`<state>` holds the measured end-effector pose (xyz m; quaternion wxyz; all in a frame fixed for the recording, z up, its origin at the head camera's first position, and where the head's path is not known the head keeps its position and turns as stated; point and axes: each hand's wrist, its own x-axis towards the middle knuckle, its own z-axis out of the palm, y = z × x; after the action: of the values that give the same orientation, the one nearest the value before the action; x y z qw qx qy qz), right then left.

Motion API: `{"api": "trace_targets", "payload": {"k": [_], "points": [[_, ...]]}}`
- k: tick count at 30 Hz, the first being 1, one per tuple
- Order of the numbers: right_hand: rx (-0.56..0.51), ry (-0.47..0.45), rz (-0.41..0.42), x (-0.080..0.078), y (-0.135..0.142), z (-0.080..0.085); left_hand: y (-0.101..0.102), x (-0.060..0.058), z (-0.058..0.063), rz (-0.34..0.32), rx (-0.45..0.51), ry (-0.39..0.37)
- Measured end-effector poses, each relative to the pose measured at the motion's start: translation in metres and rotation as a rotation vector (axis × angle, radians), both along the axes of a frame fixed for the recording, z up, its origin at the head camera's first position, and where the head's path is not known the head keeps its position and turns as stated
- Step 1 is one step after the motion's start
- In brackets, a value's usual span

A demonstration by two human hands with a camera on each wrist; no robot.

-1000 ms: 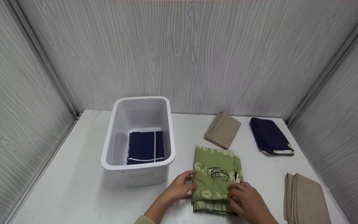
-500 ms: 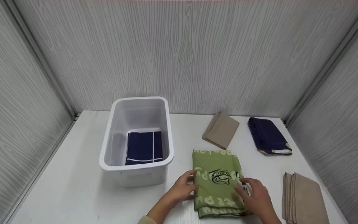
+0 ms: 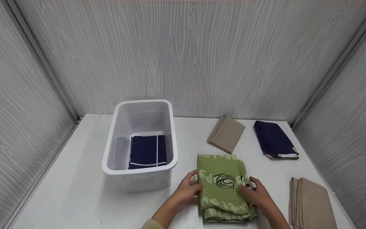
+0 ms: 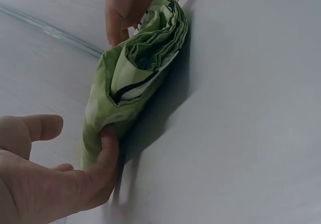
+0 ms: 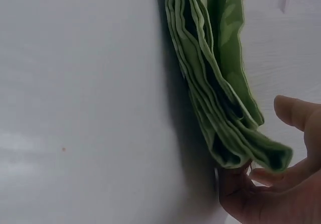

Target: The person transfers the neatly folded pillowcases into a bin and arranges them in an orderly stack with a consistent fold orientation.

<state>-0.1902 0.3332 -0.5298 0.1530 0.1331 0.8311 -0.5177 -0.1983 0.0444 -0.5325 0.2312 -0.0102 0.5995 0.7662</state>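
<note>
A folded green cloth [image 3: 221,184] with pale lettering and a black bone drawing lies on the white table, its several layers showing at the near edge. My left hand [image 3: 185,190] is at its left side; in the left wrist view one bent finger touches the cloth's edge while another digit stands apart from it. My right hand [image 3: 259,195] is at the right side. In the right wrist view, fingers [image 5: 235,194] of that hand reach under the layered edge, and the thumb is held away from the fabric. The fingertips beneath the cloth are hidden.
Left of the cloth stands a white plastic bin [image 3: 140,171] with a folded navy cloth [image 3: 145,150] inside. Behind lies a folded tan cloth [image 3: 226,134]. Another navy cloth [image 3: 275,139] and a tan one [image 3: 316,203] lie to the right. Panelled walls enclose the table.
My right hand has gone from lying on the cloth's near right part to its right edge, thumb outward. The cloth has shifted slightly nearer. My left hand stays at the left edge.
</note>
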Motion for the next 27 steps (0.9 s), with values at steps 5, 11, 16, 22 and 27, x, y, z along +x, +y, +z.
{"api": "trace_targets", "payload": {"k": [5,11,16,22,27], "points": [[-0.014,0.031,-0.027,0.0,-0.006,-0.005,0.0,-0.002,-0.006,0.009,0.015,-0.039],[0.086,0.12,-0.008,0.004,-0.016,-0.002,-0.003,0.003,-0.009,-0.008,0.091,-0.112],[-0.008,0.08,-0.031,0.007,-0.016,-0.004,-0.004,0.01,-0.018,-0.03,0.141,-0.13],[-0.181,0.04,-0.032,0.003,-0.013,-0.01,-0.009,0.002,-0.024,-0.054,0.109,-0.091],[-0.294,0.035,0.022,-0.008,-0.01,-0.01,-0.011,-0.011,-0.022,-0.095,0.069,-0.01]]}}
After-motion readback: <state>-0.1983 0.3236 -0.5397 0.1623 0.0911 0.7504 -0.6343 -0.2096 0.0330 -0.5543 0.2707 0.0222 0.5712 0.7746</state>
